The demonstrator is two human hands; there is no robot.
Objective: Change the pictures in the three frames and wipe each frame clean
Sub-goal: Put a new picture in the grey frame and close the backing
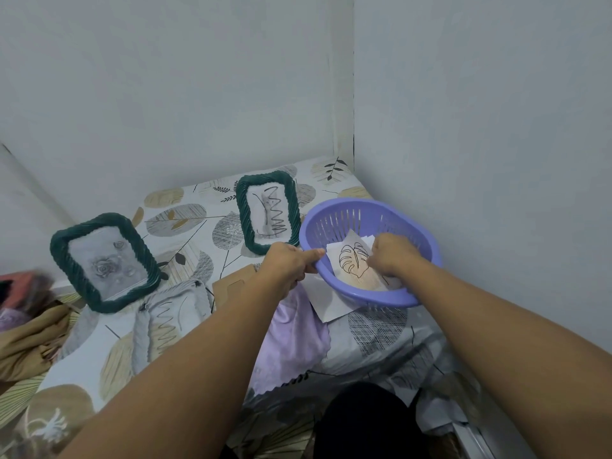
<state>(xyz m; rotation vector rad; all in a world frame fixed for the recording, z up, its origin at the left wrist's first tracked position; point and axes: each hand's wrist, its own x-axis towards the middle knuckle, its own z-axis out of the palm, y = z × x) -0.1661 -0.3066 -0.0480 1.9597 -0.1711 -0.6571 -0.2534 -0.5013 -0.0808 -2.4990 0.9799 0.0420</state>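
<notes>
Gripping the near rim of the purple basket (371, 213), the left hand (288, 263) has its fingers curled over the edge. The right hand (392, 255) is down inside it, fingers bent on the stack of pictures, with the leaf drawing (352, 260) on top just left of those fingertips. Two green frames (105, 261) stand well left of both hands; a third frame (172, 321) lies flat closer in. A lilac cloth (294, 342) sits under the left wrist.
</notes>
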